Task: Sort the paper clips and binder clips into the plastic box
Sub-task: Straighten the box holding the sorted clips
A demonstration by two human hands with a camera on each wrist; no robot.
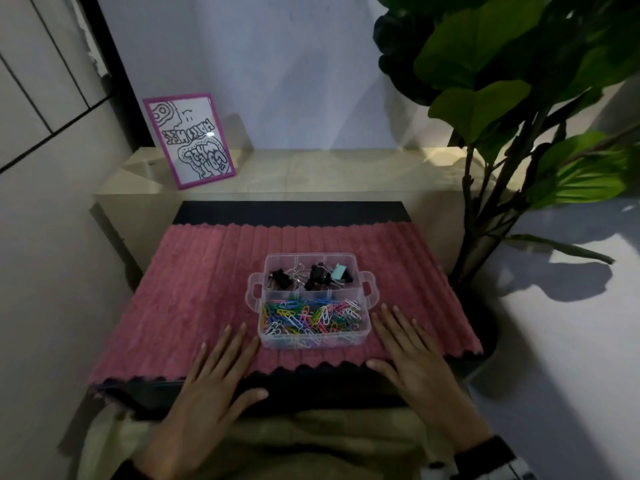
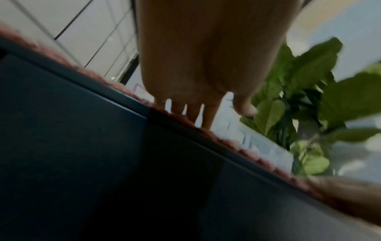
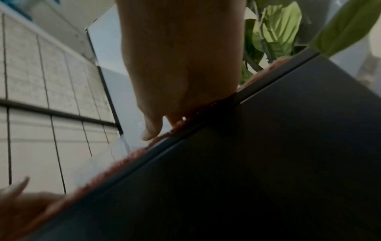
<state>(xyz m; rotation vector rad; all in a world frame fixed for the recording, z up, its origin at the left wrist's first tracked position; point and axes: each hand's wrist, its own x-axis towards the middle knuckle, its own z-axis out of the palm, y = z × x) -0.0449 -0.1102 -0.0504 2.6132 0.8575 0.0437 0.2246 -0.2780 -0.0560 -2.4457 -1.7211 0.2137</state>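
Both hands flat, fingers straight, holding nothing. Left hand [image 1: 211, 379] rests at the 7 o'clock corner of the plastic box [image 1: 360, 332], right hand [image 1: 414, 355] at 4 o'clock, palms down on the pink mat [image 1: 194, 289].

Box sits mid-mat, lid off. Paper clips [image 1: 311, 317] fill the 6 o'clock compartment, binder clips [image 1: 311, 275] the 12 o'clock row. No loose clips visible on the mat, so the sort looks done.

Risks, as judgement:
- Mat overhangs the surface [image 1: 291, 209] edge at 6 o'clock; dragging either hand back could pull mat and box along.
- Box is open and paper clips are heaped near the rim, so a nudge could spill or mix them.
- Wrist views too blurred to confirm contact.
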